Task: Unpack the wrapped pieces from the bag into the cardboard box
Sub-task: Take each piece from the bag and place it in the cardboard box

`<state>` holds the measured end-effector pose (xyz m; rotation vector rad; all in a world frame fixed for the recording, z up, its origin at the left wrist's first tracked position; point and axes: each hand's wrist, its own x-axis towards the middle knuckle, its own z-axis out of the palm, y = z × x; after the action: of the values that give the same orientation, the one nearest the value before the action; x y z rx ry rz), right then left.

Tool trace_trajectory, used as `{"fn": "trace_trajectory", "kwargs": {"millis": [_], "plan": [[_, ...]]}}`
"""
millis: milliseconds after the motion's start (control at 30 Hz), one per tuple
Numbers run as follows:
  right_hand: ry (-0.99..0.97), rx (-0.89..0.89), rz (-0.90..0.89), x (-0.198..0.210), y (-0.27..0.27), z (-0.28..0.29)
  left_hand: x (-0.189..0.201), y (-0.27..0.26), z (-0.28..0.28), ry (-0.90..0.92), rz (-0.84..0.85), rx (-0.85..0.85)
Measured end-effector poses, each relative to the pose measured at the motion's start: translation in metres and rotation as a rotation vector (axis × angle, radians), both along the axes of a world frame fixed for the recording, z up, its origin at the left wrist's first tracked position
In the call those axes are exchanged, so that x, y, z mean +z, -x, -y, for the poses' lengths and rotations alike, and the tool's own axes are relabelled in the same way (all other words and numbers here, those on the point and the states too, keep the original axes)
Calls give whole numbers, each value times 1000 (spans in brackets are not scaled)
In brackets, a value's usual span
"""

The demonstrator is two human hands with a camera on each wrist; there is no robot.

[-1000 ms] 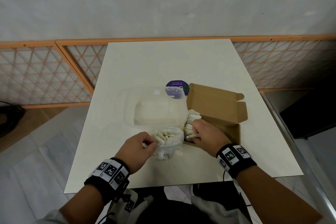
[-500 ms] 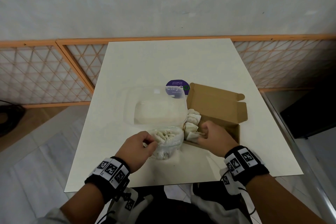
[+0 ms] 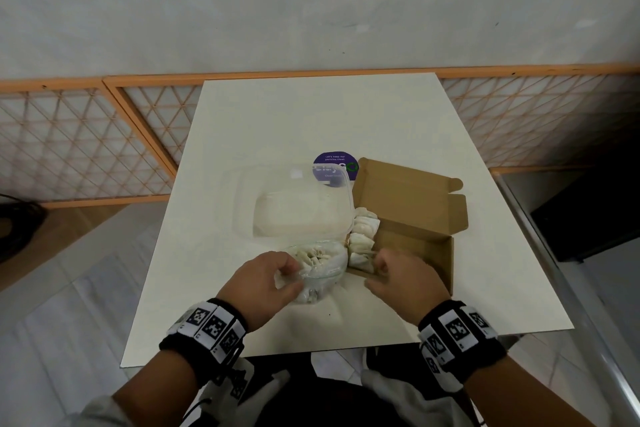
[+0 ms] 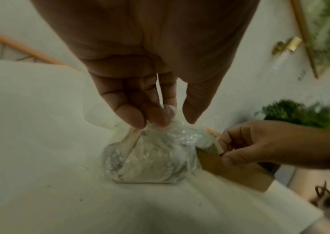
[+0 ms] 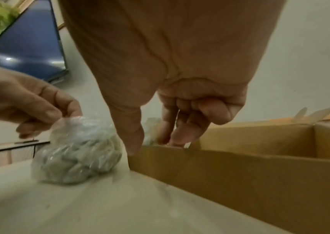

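Your left hand [image 3: 265, 282] pinches the gathered top of the clear plastic bag [image 3: 320, 269] between thumb and fingertips [image 4: 138, 120], and the bag sits on the table [image 3: 311, 121], just left of the cardboard box [image 3: 420, 239] and touching its near left corner. Through the film, the bag shows a bundle of pale wrapped pieces [image 4: 150, 159] packed close together. Your right hand [image 3: 403, 276] is at the box's near left corner with its fingers curled; the thumb [image 5: 134, 136] lies outside the front wall and the fingertips reach just inside, beside a wrapped piece. Whether those fingers actually grip a piece cannot be told from any view. Inside the box, a row of wrapped pieces [image 3: 363, 234] lines the left wall, and the rest of the box floor to their right is bare cardboard. The box lid [image 3: 408, 192] stands open, tilted away from you. Behind the bag lies a clear plastic container [image 3: 294, 204], resting on the table against the box's left side. A round purple sticker [image 3: 334, 165] lies on the table beyond it, partly covered by the container's far edge and the lid's corner. Both wrists carry black bands [image 3: 460, 333] with printed marker squares.
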<state>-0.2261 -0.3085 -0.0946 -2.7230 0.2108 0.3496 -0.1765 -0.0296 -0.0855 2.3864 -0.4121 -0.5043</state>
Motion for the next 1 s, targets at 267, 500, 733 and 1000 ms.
{"fn": "trace_trajectory", "kwargs": {"millis": [267, 500, 733, 1000], "plan": [[213, 214, 35, -13, 14, 15, -7, 0, 7, -213, 141, -165], [240, 202, -27, -5, 24, 36, -2, 10, 14, -158, 101, -188], [54, 179, 117, 51, 13, 10, 0, 15, 19, -171, 85, -174], [-77, 312, 8, 47, -33, -63, 4, 19, 21, -234, 109, -254]]}}
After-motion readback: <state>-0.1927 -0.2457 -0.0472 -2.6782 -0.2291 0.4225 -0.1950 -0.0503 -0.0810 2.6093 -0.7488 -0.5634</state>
